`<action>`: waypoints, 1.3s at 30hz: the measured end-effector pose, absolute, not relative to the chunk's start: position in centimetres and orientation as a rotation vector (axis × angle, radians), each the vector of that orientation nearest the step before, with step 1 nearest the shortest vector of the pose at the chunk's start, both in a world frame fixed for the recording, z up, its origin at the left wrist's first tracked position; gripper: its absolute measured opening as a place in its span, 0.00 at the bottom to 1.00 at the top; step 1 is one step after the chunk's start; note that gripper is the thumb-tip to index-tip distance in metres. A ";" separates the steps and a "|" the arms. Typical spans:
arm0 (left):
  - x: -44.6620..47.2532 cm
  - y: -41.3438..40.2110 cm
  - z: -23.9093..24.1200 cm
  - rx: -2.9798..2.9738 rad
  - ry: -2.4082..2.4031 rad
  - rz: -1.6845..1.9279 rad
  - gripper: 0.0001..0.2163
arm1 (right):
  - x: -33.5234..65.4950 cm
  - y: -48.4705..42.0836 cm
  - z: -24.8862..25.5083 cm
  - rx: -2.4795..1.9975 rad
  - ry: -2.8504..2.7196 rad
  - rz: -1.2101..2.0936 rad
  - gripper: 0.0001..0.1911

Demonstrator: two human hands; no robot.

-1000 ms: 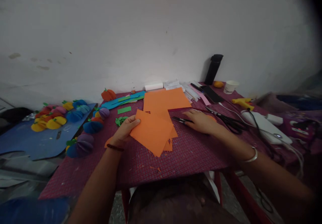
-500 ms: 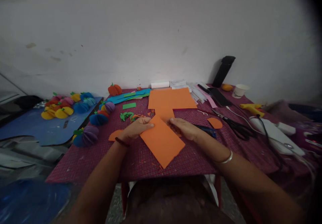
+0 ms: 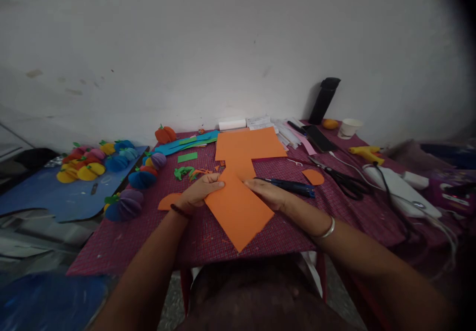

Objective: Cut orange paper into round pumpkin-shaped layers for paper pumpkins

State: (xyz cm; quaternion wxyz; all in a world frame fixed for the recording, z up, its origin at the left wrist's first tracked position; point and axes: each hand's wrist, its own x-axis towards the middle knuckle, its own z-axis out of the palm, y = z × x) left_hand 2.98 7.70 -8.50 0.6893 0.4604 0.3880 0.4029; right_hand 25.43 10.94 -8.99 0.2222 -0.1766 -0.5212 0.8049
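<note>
Right hand [image 3: 268, 193] off blue tool [image 3: 297, 188], onto orange sheet [image 3: 240, 217]; cup [image 3: 350, 128] print illegible

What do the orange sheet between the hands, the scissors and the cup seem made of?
Orange sheet: probably matte paper or thin card, flat, crisp-edged, without shine. Scissors: handles likely plastic, dull black; blades perhaps metal, thin and greyish. Cup: maybe paper, its pale wall dull; plastic is possible.

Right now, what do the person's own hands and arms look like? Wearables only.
Left hand: no glove, thin dark reddish-brown band around the wrist. Right hand: no glove, plain silvery bangle above the wrist. No sleeves visible on either side.
</note>
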 end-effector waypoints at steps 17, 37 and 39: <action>4.5 8.3 -9.4 1.063 0.913 1.085 0.18 | 25.3 12.6 -9.6 -0.708 -1.245 1.830 0.20; 5.7 8.2 -9.5 1.193 0.921 1.364 0.16 | 25.5 12.6 -9.0 -0.694 -1.032 1.899 0.15; 5.3 8.3 -9.7 1.350 0.963 1.475 0.21 | 25.6 12.8 -8.9 -0.713 -0.983 1.912 0.14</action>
